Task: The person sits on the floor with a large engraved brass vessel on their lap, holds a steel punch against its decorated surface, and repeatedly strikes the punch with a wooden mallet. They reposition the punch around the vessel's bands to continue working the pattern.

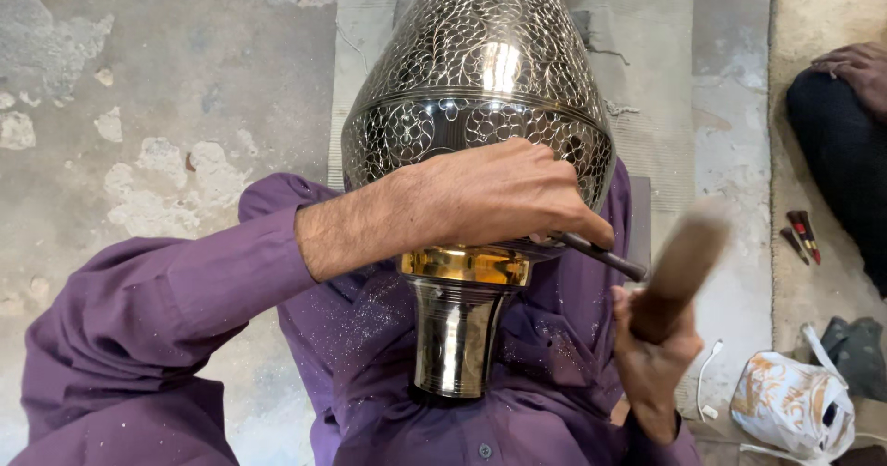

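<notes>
- Rough, patchy concrete floor [139, 106] all around, with a pale mat [647, 50] spread on the far side.
- Large engraved metal vase [480, 106] lying across a lap in purple cloth [185, 318], polished neck [457, 337] pointing near, brass band [467, 265] just below the body.
- Left hand [490, 198] draped over the vase's lower body, grip pressed together, pinching a thin dark chisel [605, 255] whose tip meets the metal.
- Right hand [651, 360] near right, grip closed around the handle of a wooden mallet [679, 267], blurred, raised just beside the chisel's end.
- Crumpled white bag [790, 406] at near right on the floor.
- Small red-handled tools [802, 235] lying further right.
- Another person's hand [855, 69] resting on a dark-clothed knee at far right.
</notes>
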`<state>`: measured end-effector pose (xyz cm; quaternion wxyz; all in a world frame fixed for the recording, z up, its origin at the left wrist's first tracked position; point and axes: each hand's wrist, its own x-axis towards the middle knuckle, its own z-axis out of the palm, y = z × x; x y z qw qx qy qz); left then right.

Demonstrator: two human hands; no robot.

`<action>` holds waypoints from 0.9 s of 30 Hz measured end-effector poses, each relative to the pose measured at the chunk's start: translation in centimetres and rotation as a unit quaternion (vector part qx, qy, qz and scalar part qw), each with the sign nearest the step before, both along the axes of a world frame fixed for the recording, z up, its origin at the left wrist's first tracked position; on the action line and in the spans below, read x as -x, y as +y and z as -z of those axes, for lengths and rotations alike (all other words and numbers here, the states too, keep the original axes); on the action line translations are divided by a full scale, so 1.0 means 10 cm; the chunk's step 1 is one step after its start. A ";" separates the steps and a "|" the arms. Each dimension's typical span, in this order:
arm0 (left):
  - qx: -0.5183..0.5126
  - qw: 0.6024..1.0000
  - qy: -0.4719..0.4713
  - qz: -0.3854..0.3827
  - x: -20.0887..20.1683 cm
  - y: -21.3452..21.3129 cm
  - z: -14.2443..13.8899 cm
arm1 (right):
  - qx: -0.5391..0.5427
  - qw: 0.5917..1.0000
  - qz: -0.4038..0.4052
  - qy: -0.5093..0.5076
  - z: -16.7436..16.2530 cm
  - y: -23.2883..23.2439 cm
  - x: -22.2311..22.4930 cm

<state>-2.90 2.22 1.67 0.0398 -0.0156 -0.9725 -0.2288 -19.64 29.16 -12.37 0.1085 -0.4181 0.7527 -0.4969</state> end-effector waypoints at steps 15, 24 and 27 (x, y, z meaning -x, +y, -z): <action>-0.023 0.998 0.043 -0.044 -0.13 0.00 0.06 | -0.026 0.999 0.022 -0.029 -0.41 -0.05 0.15; -0.068 0.991 0.082 -0.082 -0.16 0.01 0.17 | 0.005 0.996 -0.009 -0.087 -0.49 -0.05 0.15; -0.051 0.992 0.087 -0.081 -0.16 0.00 0.13 | -0.049 0.999 -0.008 0.000 -0.53 -0.08 0.11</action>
